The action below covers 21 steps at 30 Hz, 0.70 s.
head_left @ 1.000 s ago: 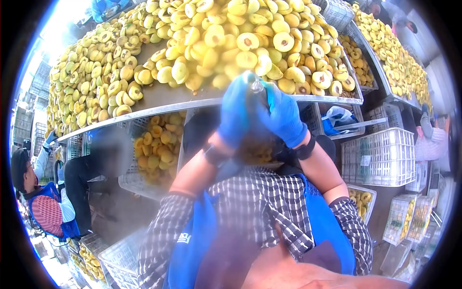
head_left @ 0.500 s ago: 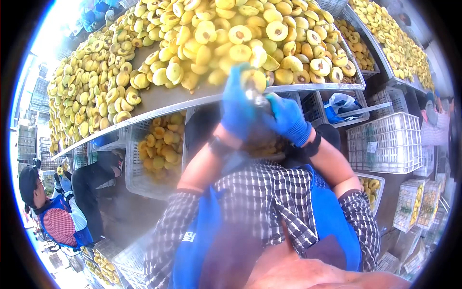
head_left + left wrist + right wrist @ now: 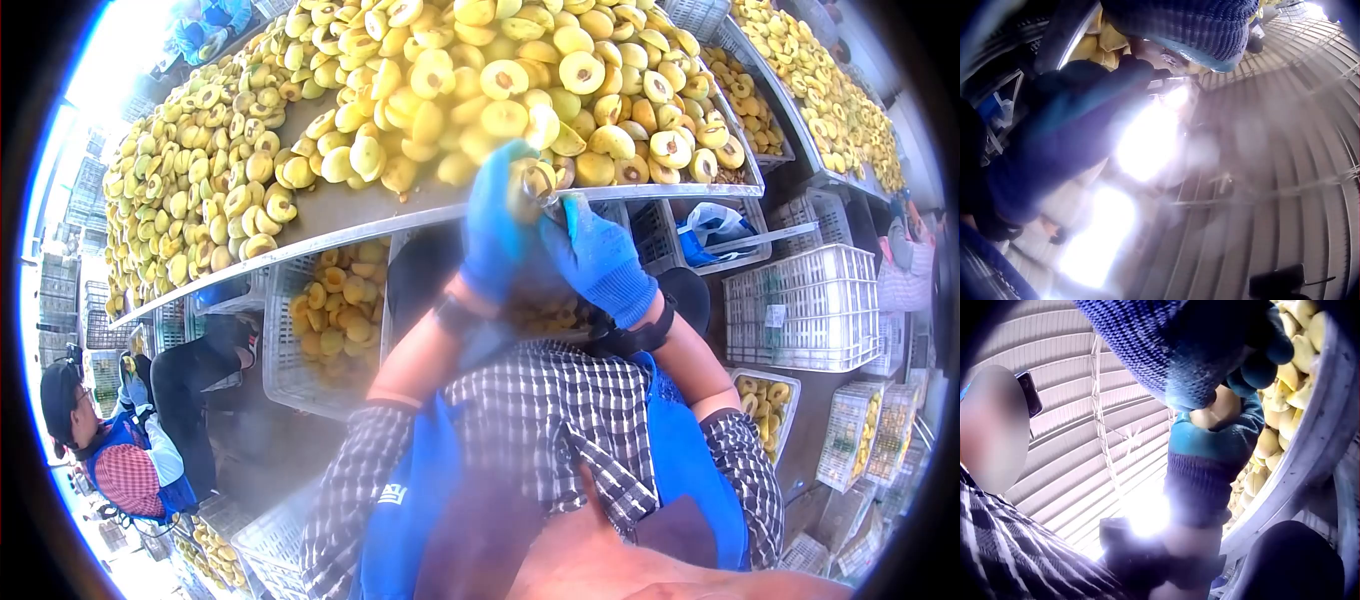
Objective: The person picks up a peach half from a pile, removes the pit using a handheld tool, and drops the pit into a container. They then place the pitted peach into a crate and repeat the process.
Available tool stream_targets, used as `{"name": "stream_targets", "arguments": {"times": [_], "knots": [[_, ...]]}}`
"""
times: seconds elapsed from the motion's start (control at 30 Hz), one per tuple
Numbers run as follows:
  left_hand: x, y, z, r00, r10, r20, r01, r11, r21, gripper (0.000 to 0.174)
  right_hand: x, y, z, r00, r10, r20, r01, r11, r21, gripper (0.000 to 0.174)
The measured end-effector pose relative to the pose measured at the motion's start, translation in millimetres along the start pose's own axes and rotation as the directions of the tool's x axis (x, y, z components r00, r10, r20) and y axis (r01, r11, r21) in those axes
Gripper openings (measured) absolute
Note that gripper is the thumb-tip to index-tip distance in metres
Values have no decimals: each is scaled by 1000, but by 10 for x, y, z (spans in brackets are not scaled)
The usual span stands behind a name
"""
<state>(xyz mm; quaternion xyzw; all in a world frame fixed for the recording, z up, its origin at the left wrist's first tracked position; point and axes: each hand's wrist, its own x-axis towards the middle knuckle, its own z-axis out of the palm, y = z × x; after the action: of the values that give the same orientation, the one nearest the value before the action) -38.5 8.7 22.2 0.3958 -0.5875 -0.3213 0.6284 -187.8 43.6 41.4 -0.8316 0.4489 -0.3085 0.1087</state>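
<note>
Both hands wear blue gloves and meet at the near edge of a table heaped with halved yellow fruit point(image 3: 505, 78). My left hand point(image 3: 490, 225) grips a fruit piece point(image 3: 538, 179), which also shows between the gloves in the right wrist view point(image 3: 1217, 409). Close against it, my right hand point(image 3: 600, 262) has curled fingers around a small metal tool point(image 3: 553, 209), mostly hidden by the glove. In the left wrist view the right hand point(image 3: 1066, 125) points toward the left hand point(image 3: 1191, 28); the fruit there is partly covered.
Below the table edge point(image 3: 420, 218) stands a crate of fruit point(image 3: 340, 300). A white crate point(image 3: 800, 310) and stacked crates are at the right. Another person point(image 3: 125, 450) sits at the left, and a second fruit table point(image 3: 815, 100) lies at the upper right.
Both hands stay together at the table edge while their angle shifts. The fruit in my left hand has turned, showing a darker centre. The seated person's hands have shifted slightly.
</note>
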Motion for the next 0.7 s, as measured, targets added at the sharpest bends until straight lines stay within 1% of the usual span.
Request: {"name": "stream_targets", "arguments": {"times": [0.03,0.1,0.13,0.17,0.2,0.27,0.3,0.33,0.37,0.43,0.5,0.57,0.6,0.63,0.67,0.7], "knots": [[0,-81,-10,999,28,-17,-27,998,50,36,-21,-36,49,998,44,38,-44,999,5,34],[-36,-132,-40,990,134,-44,-125,978,166,33,-83,-99,193,984,136,112,-138,990,11,41],[-35,-17,-49,976,212,-51,-195,954,229,31,-124,-34,288,994,95,59,-104,981,163,49],[-33,45,-55,955,290,-55,-263,920,291,30,-155,2,359,998,62,-6,-60,986,154,40],[-39,40,-63,976,206,-71,-182,951,248,29,-170,10,405,997,27,-71,-17,990,141,31],[-50,23,-74,995,31,-95,-16,987,158,29,-171,50,415,997,-35,-62,37,999,19,25],[-63,47,-64,989,-96,-111,97,995,5,28,-160,79,384,999,-50,15,51,995,-86,26],[-59,95,-45,969,-222,-107,205,967,-148,27,-156,99,367,994,-57,93,74,979,-188,28],[-56,121,-40,936,-342,-86,304,905,-297,28,-161,102,367,992,-56,113,72,987,-143,28],[-25,-15,-95,921,-390,5,375,882,-285,27,-167,112,374,987,-57,149,65,997,-50,29],[67,-97,-190,874,-463,146,486,827,-282,27,-141,209,378,959,-263,109,268,963,-32,29],[159,-101,-322,774,-543,327,627,732,-267,27,-90,294,335,965,-213,153,183,965,186,29],[188,6,-327,699,-616,363,714,628,-309,29,-32,274,238,966,-68,249,-30,928,371,30],[173,-50,-308,885,-406,226,447,878,-171,30,-45,336,266,977,-81,196,20,956,293,28],[154,-167,-262,983,-121,137,121,993,12,30,-59,399,295,985,-94,144,63,976,207,25],[137,-258,-200,975,194,104,-213,954,213,30,-73,462,326,990,-106,90,95,989,116,23]]}}
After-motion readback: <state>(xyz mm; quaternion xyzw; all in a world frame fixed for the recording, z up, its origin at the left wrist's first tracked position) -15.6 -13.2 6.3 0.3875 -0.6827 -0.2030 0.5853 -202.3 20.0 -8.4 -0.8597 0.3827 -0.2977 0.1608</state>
